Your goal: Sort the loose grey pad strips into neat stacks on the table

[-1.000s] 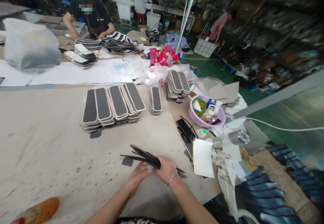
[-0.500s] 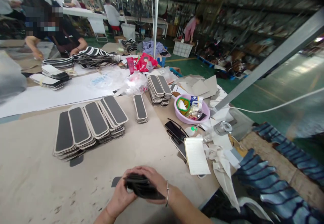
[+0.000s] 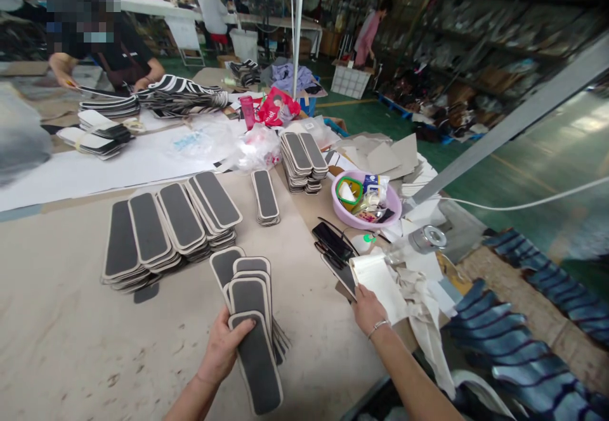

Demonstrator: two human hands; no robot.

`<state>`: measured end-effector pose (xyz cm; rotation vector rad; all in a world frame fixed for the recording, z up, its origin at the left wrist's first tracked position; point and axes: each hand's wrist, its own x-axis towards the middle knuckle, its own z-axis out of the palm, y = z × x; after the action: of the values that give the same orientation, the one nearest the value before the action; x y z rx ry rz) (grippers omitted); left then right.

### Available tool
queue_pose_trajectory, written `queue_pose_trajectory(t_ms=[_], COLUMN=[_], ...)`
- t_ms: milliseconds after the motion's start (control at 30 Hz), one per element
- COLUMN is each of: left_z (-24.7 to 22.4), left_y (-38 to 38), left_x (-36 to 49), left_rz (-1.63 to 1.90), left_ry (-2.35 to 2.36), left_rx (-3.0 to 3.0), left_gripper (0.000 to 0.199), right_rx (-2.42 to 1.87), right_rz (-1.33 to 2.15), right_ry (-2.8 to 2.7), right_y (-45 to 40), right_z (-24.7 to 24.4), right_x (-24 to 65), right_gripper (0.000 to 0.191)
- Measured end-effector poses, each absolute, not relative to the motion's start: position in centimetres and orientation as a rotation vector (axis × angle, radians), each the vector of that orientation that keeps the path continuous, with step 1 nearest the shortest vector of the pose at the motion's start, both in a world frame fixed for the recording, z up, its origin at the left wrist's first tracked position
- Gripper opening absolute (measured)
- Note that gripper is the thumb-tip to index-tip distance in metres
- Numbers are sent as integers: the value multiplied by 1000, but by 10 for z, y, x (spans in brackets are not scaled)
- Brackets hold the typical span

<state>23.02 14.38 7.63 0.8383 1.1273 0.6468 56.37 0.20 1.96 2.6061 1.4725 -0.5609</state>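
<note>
My left hand (image 3: 222,345) grips a fanned bunch of long dark grey panels (image 3: 259,367) with pale borders and rounded corners, its thumb on the top one. Several panels spread out beyond the fingers over the table. Away to the right, my right hand (image 3: 370,310), with a bracelet at the wrist, has its fingers closed at the left edge of a white notepad (image 3: 383,281). The fingertips are partly hidden there. A dark flat piece (image 3: 339,274) lies partly under the notepad, close to these fingers, with black glasses and a phone-like black object (image 3: 333,238) just above.
Stacks of similar panels (image 3: 181,218) stand at the left, with a smaller stack (image 3: 265,196) and a double stack (image 3: 304,158) farther back. A pink basin (image 3: 340,208) holds small items. A metal pole (image 3: 514,113) slants across the right. A co-worker (image 3: 109,59) handles striped pieces opposite.
Both hands were together around the dark bunch. Now they are apart: the left keeps the panels, turned and fanned out, and the right has moved to the notepad, whose page edge looks lifted.
</note>
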Motion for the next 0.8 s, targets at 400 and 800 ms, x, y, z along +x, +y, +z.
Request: queue_pose_trajectory(t_ms=[400,800], left_z=[37,18], left_y=[124,125], left_x=[242,251], left_rz=[548,524], left_ry=[1286,1357], left_rx=[359,313], left_gripper=[46,43], right_rx=[2307,2232], right_rz=[-367,-435], right_ry=[1496,1496], right_y=[54,80], right_z=[14,37], right_x=[560,544], right_gripper=[34,29])
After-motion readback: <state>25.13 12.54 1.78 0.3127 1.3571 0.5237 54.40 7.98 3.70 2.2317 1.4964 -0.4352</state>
